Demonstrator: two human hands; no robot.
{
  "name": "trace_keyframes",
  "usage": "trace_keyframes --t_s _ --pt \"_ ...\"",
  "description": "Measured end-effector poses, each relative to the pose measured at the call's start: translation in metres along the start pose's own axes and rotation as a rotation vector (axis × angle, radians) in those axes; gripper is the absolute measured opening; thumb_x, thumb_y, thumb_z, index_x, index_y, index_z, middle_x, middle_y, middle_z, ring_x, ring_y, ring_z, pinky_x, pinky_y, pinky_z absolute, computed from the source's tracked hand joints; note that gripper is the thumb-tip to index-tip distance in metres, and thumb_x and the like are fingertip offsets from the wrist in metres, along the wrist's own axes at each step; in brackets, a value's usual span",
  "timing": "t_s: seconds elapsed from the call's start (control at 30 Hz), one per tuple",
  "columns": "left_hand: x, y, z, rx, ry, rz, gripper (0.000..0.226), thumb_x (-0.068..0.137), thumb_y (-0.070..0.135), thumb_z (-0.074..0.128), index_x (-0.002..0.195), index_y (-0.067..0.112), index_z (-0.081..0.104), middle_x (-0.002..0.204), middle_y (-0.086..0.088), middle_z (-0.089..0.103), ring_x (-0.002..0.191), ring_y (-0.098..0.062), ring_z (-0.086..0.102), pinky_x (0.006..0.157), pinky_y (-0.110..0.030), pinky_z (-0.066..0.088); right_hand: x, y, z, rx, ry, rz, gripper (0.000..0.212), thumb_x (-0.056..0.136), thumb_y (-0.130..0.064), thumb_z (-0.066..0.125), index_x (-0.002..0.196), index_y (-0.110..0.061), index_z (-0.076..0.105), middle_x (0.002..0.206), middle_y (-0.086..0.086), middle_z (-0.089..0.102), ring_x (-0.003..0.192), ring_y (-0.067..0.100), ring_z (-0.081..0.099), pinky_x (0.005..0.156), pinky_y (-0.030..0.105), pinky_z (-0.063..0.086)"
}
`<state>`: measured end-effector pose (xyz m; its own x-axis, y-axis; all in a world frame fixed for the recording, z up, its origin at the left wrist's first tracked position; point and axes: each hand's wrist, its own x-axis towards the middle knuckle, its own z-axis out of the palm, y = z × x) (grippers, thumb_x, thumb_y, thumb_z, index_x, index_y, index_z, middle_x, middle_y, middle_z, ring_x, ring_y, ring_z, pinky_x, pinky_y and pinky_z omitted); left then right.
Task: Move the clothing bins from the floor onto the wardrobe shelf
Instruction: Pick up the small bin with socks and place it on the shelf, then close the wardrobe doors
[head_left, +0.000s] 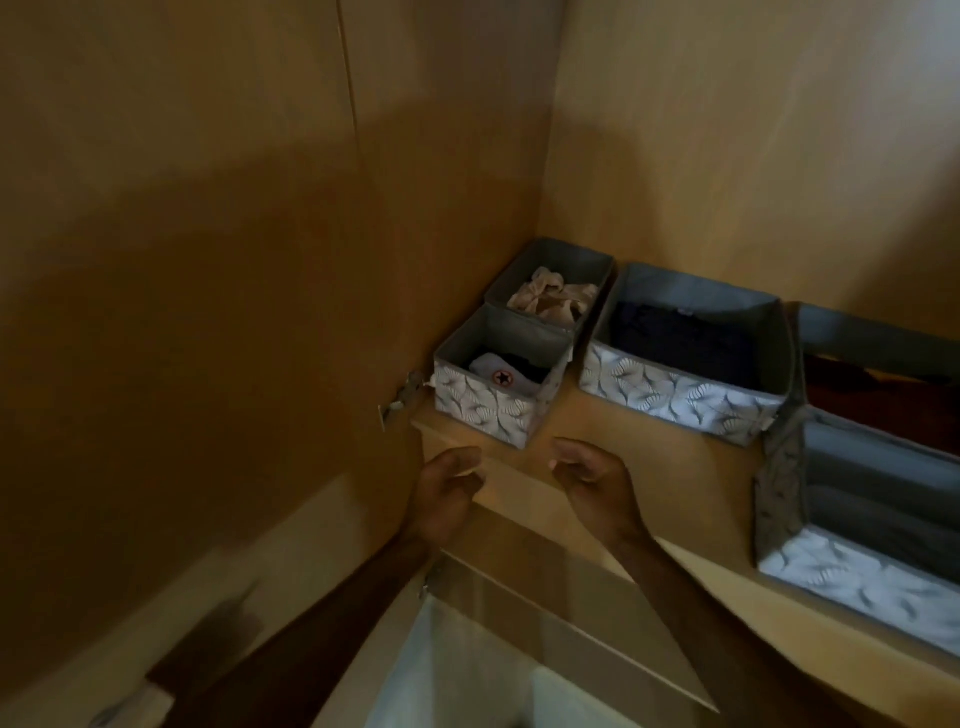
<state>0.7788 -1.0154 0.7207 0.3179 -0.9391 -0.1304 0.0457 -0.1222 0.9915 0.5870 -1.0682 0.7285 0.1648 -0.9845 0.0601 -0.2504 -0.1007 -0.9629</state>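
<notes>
I see both hands, left (449, 486) and right (592, 480), empty, fingers loosely curled, at the shelf (571, 415) lip. Small front bin (493, 405) sits near that edge; bare strip beside it.

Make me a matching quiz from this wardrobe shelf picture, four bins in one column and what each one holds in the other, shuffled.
Column one:
1. small front bin
2. small back bin
3. wide middle bin
4. big near-right bin

Column two:
A. dark navy clothing
B. beige crumpled fabric
C. folded grey items
D. pale item with a round star badge

Pairs: 1-D, 2-B, 3-A, 4-C
</notes>
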Motion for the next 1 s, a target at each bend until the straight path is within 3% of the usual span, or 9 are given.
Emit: trace_keyframes --t_s 0.07,0.13,0.2,0.37,0.5,0.63,0.73,1.0 --pt "-0.025 -0.008 0.005 -0.102 0.039 -0.110 0.023 0.087 -0.004 0.062 0.102 0.012 0.067 0.107 -0.009 0.069 0.101 -0.023 0.064 0.084 -0.031 0.050 -0.028 0.014 -0.007 0.053 0.049 0.076 0.018 0.085 -0.004 0.066 0.096 -0.018 0.072 0.095 -0.008 0.072 0.087 0.008 0.065 0.077 0.025 0.049" --pt "-0.052 -0.019 0.011 -0.169 0.072 -0.194 0.019 0.088 0.000 0.062 0.104 0.009 0.067 0.095 -0.004 0.070 0.086 -0.018 0.063 0.071 -0.029 0.048 -0.062 0.026 -0.014 0.062 0.094 0.133 0.019 0.085 -0.001 0.066 0.091 -0.018 0.073 0.085 -0.013 0.073 0.079 0.004 0.065 0.067 0.018 0.048" --pt "-0.079 -0.035 0.017 -0.193 0.062 -0.221 0.017 0.088 -0.003 0.060 0.101 0.007 0.065 0.091 -0.004 0.067 0.083 -0.018 0.061 0.068 -0.026 0.048 -0.099 0.042 -0.021 0.055 0.127 0.191 0.021 0.085 0.001 0.065 0.091 -0.017 0.073 0.080 -0.016 0.073 0.075 -0.001 0.065 0.063 0.014 0.049" --pt "-0.148 -0.059 0.019 -0.126 0.044 -0.246 0.020 0.088 -0.012 0.055 0.108 -0.010 0.060 0.095 -0.013 0.062 0.075 -0.011 0.063 0.054 -0.008 0.046 -0.181 0.060 -0.033 0.085 0.117 0.350 0.017 0.086 -0.004 0.067 0.101 -0.007 0.072 0.087 0.006 0.073 0.073 0.005 0.068 0.061 0.015 0.050" --pt "-0.209 -0.076 0.010 -0.041 0.010 -0.249 0.021 0.087 -0.009 0.056 0.107 -0.006 0.064 0.105 -0.017 0.066 0.089 -0.024 0.062 0.056 -0.009 0.047 -0.233 0.060 -0.039 0.080 0.024 0.357 0.013 0.084 -0.002 0.067 0.094 -0.008 0.074 0.083 0.000 0.072 0.070 -0.003 0.065 0.062 0.014 0.050" --pt "-0.278 -0.086 -0.002 -0.014 0.086 -0.235 0.019 0.090 -0.002 0.056 0.106 0.001 0.066 0.106 -0.012 0.071 0.089 -0.023 0.065 0.066 -0.016 0.051 -0.282 0.058 -0.037 0.089 -0.079 0.329 0.012 0.084 -0.009 0.069 0.093 -0.015 0.074 0.084 -0.002 0.073 0.077 0.007 0.066 0.069 0.023 0.050" --pt "-0.338 -0.095 -0.008 0.021 0.162 -0.255 0.019 0.093 0.008 0.056 0.108 0.012 0.066 0.102 -0.005 0.073 0.089 -0.020 0.068 0.075 -0.028 0.051 -0.324 0.056 -0.033 0.056 -0.178 0.289 0.016 0.088 -0.015 0.066 0.102 -0.012 0.073 0.089 0.002 0.074 0.080 0.009 0.068 0.065 0.015 0.049" --pt "-0.477 -0.100 -0.019 0.031 0.285 -0.215 0.020 0.093 0.012 0.058 0.111 0.012 0.067 0.103 -0.003 0.073 0.091 -0.020 0.069 0.073 -0.026 0.048 -0.439 0.044 -0.043 0.060 -0.264 0.271 0.018 0.088 -0.010 0.065 0.104 -0.009 0.071 0.085 0.001 0.072 0.073 0.004 0.065 0.057 0.009 0.044"
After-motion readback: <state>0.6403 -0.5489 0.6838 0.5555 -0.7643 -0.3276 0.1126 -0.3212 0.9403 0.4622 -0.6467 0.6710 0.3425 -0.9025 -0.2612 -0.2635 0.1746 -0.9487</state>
